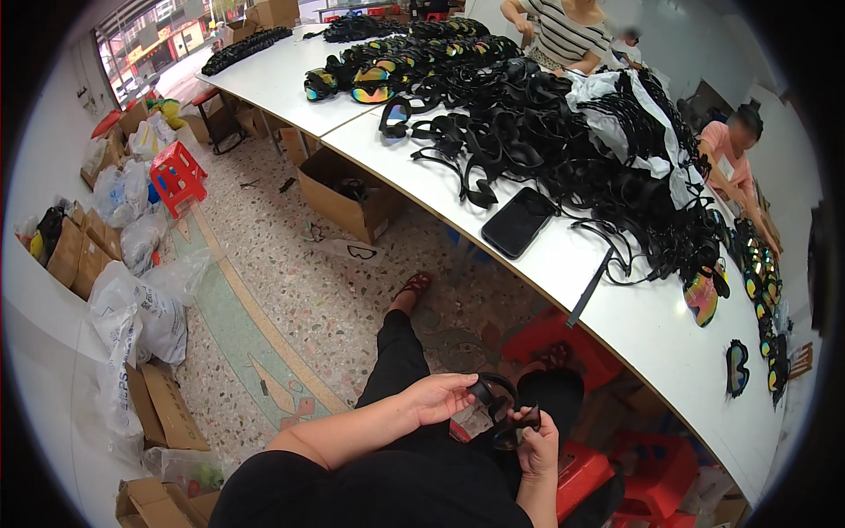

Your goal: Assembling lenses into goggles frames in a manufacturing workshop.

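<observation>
You sit beside the long white surface [616, 326] with a black goggle frame [497, 409] held over your lap, off the surface, at about 6 o'clock in the view. The likeliest slip is a drop: you work the frame in mid-air over your knees, and a loose pinch would probably send it down to the speckled floor [299, 290] among the red stools [656, 471]. A hard twist between the two grips could also bend or snap the thin frame. Your left hand [436, 396] is curled partly closed, its thumb and fingers pinching the frame's upper left rim. Your right hand [537, 444] is closed more tightly around the frame's lower right end, fingertips pressed on the dark plastic. At 1 o'clock a large heap of black frames and straps [563, 132] covers the surface, with a dark phone [518, 222] lying just beside it at its near edge and mirrored lenses [701, 297] at 3 o'clock.
</observation>
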Action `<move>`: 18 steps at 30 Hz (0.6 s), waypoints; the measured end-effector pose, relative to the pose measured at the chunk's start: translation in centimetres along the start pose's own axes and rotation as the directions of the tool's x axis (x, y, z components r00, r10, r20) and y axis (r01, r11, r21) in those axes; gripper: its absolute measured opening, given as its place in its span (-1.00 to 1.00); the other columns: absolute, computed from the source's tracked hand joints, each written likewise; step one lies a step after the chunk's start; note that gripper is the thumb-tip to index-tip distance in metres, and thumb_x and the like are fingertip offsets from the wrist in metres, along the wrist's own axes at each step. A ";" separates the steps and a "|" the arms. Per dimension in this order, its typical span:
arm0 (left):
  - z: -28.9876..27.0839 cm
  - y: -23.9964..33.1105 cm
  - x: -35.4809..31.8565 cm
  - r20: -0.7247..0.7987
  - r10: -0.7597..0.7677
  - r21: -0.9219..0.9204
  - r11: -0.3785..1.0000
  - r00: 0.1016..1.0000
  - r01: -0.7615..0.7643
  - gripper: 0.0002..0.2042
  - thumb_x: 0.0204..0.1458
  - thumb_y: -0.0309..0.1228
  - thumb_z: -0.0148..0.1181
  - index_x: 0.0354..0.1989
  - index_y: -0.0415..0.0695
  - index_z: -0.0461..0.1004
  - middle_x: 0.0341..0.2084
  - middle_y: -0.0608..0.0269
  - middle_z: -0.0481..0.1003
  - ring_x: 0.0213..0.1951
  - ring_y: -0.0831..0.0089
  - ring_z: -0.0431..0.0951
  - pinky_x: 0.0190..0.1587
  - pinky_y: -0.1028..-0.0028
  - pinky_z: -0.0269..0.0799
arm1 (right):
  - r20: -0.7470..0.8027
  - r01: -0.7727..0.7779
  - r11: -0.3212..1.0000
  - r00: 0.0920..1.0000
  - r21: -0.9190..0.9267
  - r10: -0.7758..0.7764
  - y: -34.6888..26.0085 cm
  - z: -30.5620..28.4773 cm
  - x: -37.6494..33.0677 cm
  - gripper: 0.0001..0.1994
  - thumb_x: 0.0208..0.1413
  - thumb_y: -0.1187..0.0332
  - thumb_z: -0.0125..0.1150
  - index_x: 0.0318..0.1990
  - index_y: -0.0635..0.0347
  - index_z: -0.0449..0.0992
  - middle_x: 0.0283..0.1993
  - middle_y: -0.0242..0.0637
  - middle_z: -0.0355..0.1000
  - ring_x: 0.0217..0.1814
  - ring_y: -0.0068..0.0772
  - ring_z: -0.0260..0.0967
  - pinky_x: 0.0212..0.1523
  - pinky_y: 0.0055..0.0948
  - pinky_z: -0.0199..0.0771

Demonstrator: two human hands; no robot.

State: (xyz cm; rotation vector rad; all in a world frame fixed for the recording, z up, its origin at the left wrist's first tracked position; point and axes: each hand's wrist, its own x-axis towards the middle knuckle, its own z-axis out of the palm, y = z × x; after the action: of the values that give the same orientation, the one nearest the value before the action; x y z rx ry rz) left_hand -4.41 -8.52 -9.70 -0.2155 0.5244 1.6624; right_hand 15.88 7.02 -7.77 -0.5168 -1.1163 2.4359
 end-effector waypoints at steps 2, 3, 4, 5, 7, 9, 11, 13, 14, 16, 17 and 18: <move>0.9 -0.1 -0.9 0.050 -0.021 0.029 0.999 0.999 0.019 -0.83 0.22 -0.43 0.15 -0.08 -0.22 0.49 -0.10 0.15 0.57 -0.11 0.49 0.55 -0.09 0.56 0.48 | -0.007 0.003 0.999 1.000 -0.047 -0.003 0.4 -1.0 -0.5 -0.58 -0.06 0.59 0.35 0.03 0.32 0.47 -0.04 -0.17 0.52 0.09 -0.26 0.46 0.22 -0.32 0.34; 1.2 0.0 -1.1 0.102 -0.036 0.058 0.998 0.994 0.030 -0.84 0.22 -0.44 0.15 -0.08 -0.21 0.49 -0.10 0.16 0.57 -0.10 0.48 0.56 -0.06 0.54 0.49 | -0.038 0.035 0.995 0.999 -0.092 -0.038 0.4 -0.6 -0.6 -0.57 -0.06 0.60 0.35 0.03 0.32 0.48 -0.01 -0.19 0.51 0.10 -0.31 0.45 0.22 -0.34 0.33; 1.7 0.0 -1.3 0.161 -0.009 0.071 0.997 0.987 -0.002 -0.85 0.21 -0.46 0.16 -0.10 -0.19 0.50 -0.09 0.16 0.57 -0.07 0.45 0.56 0.01 0.46 0.48 | -0.069 0.063 0.988 0.995 -0.139 -0.073 0.3 0.0 -0.7 -0.57 -0.07 0.61 0.35 0.04 0.32 0.48 0.01 -0.20 0.50 0.10 -0.35 0.43 0.22 -0.36 0.31; 2.4 0.2 -1.4 0.129 0.021 0.122 0.992 0.991 -0.037 -0.89 0.17 -0.49 0.18 -0.16 -0.16 0.51 -0.07 0.16 0.57 -0.05 0.43 0.56 0.03 0.39 0.47 | -0.074 0.099 0.969 0.990 -0.224 -0.119 -0.1 0.8 -0.7 -0.59 -0.07 0.63 0.33 0.01 0.34 0.49 0.05 -0.23 0.47 0.11 -0.39 0.42 0.23 -0.38 0.30; 3.5 0.3 -1.1 0.104 0.140 0.260 0.952 0.985 -0.163 -0.93 0.15 -0.45 0.23 -0.24 -0.08 0.49 -0.35 0.40 0.52 -0.25 0.56 0.52 -0.13 0.47 0.44 | -0.115 0.164 0.885 0.965 -0.435 -0.235 0.4 0.7 -0.4 -0.64 -0.06 0.63 0.32 -0.03 0.35 0.51 0.01 -0.24 0.46 0.08 -0.42 0.41 0.18 -0.40 0.34; 5.0 0.7 -0.8 0.048 0.330 0.437 0.842 0.943 -0.317 -0.94 0.14 -0.47 0.20 -0.27 0.00 0.46 -0.42 0.55 0.41 -0.35 0.70 0.38 -0.26 0.59 0.30 | -0.070 0.193 0.757 0.951 -0.625 -0.301 -0.4 1.4 0.1 -0.67 -0.02 0.60 0.31 -0.04 0.36 0.50 -0.04 -0.25 0.43 0.01 -0.42 0.41 0.12 -0.43 0.39; 6.1 1.3 -0.5 0.080 0.402 0.479 0.787 0.912 -0.389 -0.98 0.15 -0.47 0.17 -0.28 -0.06 0.47 -0.41 0.54 0.42 -0.35 0.73 0.37 -0.29 0.62 0.27 | -0.018 0.265 0.688 0.927 -0.675 -0.375 -0.9 3.6 0.3 -0.66 0.00 0.60 0.30 -0.01 0.35 0.49 -0.05 -0.25 0.40 0.01 -0.41 0.43 0.07 -0.46 0.44; 7.3 2.0 -0.4 0.060 0.410 0.504 0.775 0.910 -0.382 -0.93 0.21 -0.47 0.08 -0.26 -0.20 0.44 -0.36 0.27 0.50 -0.27 0.49 0.50 -0.12 0.49 0.40 | 0.015 0.296 0.563 0.893 -0.771 -0.449 -0.9 4.5 0.6 -0.61 -0.05 0.60 0.34 0.00 0.32 0.49 -0.06 -0.23 0.41 -0.04 -0.40 0.46 0.00 -0.46 0.50; 7.2 2.0 -0.1 0.047 0.400 0.464 0.802 0.915 -0.375 -0.91 0.23 -0.44 0.08 -0.26 -0.19 0.44 -0.35 0.29 0.51 -0.25 0.51 0.50 -0.09 0.49 0.41 | 0.047 0.307 0.496 0.882 -0.812 -0.469 -0.6 4.4 0.8 -0.58 -0.06 0.57 0.37 0.02 0.30 0.49 -0.08 -0.22 0.43 -0.06 -0.40 0.47 -0.03 -0.47 0.51; 8.4 1.6 0.0 0.007 0.361 0.327 0.880 0.933 -0.343 -0.91 0.25 -0.43 0.09 -0.24 -0.19 0.45 -0.33 0.32 0.51 -0.22 0.54 0.50 -0.05 0.49 0.41 | -0.006 0.270 0.505 0.878 -0.820 -0.478 -0.1 4.7 0.8 -0.57 -0.08 0.54 0.39 0.02 0.29 0.48 -0.11 -0.24 0.44 -0.11 -0.42 0.48 -0.07 -0.48 0.51; 9.0 1.2 0.0 -0.025 0.370 0.350 0.873 0.929 -0.339 -0.87 0.25 -0.35 0.14 -0.25 -0.15 0.44 -0.39 0.35 0.49 -0.33 0.59 0.49 -0.20 0.50 0.47 | -0.014 0.261 0.506 0.879 -0.822 -0.476 -0.1 4.7 0.7 -0.57 -0.08 0.54 0.40 0.01 0.29 0.48 -0.12 -0.24 0.44 -0.12 -0.42 0.48 -0.08 -0.49 0.51; 8.9 0.8 0.1 -0.031 0.358 0.350 0.878 0.933 -0.325 -0.87 0.25 -0.35 0.14 -0.25 -0.15 0.44 -0.39 0.35 0.49 -0.33 0.59 0.49 -0.20 0.50 0.47 | -0.019 0.247 0.497 0.883 -0.832 -0.470 0.0 4.6 0.5 -0.59 -0.08 0.54 0.39 -0.01 0.28 0.48 -0.14 -0.25 0.45 -0.14 -0.43 0.48 -0.09 -0.49 0.51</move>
State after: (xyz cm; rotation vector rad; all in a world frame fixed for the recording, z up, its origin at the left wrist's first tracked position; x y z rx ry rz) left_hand -3.85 -4.46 -1.77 0.0599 0.9571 1.8750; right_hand 13.20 4.41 -5.01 -0.7220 -1.9810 1.3138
